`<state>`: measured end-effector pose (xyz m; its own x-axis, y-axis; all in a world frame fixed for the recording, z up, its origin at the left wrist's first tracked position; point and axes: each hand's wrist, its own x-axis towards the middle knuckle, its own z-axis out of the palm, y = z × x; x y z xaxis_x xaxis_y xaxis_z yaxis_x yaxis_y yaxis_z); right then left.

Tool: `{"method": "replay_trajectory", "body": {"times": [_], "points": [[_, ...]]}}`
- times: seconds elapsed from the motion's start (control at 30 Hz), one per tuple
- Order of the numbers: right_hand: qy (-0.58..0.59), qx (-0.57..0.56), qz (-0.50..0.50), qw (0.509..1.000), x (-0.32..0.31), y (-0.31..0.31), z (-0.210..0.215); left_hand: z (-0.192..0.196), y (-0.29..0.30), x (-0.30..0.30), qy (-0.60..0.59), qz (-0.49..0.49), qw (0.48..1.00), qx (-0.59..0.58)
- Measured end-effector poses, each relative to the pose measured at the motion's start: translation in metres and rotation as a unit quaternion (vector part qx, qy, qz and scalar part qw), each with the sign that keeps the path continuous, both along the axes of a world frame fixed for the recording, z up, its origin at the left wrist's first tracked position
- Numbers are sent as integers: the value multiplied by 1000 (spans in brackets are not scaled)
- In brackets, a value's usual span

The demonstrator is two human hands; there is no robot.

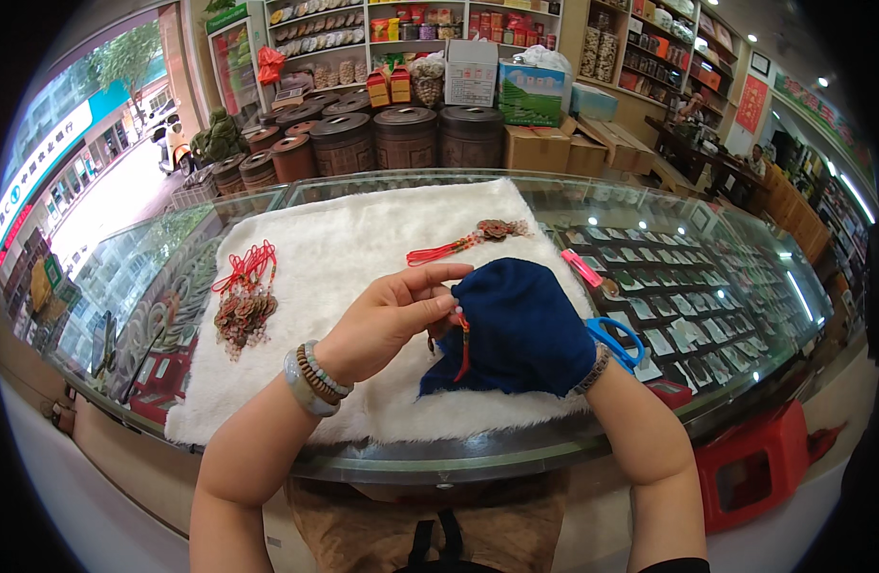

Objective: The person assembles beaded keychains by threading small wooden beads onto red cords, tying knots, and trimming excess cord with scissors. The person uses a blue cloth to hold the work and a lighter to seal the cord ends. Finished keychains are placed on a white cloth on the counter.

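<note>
We see the left hand (387,320) reaching across a fluffy white fur mat (344,258) that covers the middle of a curved glass worktop (726,286). Its fingers (437,304) are pinched shut on a small charm with a red cord (463,346), whose tassel hangs down against a dark blue cloth (520,325). The wrist carries a pale smooth bangle and two strings of round beads. The right hand (554,339) is wholly wrapped inside the soft, matte blue cloth, which bulges into a rounded mitt shape over it; we cannot tell how its fingers stand under the fabric, only that a beaded bracelet shows at the wrist. The charm sits at the cloth's left edge, just where the two hands meet, above the near part of the mat. On the mat's left side lies a heap of round brown coin-like charms with looped red cords (243,301). At the far edge of the mat lies one more charm on a long red cord (468,241). Just right of the cloth, on the glass, rest scissors with blue handles (619,339) and, further back, a pink flat tool (582,269). Beyond the worktop stand dark round lidded drums (406,138) and cardboard boxes (535,148).
</note>
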<state>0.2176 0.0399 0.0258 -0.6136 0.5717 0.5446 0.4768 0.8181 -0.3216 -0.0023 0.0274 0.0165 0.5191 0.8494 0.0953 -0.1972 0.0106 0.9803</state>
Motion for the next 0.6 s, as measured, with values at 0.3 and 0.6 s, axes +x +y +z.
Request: {"method": "replay_trajectory", "body": {"times": [0.3,0.6], "points": [[-101,100,-29,989,-6,-15,7,2,-3,2,32,116,989,86],[49,-28,-10,998,-7,-10,-2,4,-12,8,102,175,963,178]]}}
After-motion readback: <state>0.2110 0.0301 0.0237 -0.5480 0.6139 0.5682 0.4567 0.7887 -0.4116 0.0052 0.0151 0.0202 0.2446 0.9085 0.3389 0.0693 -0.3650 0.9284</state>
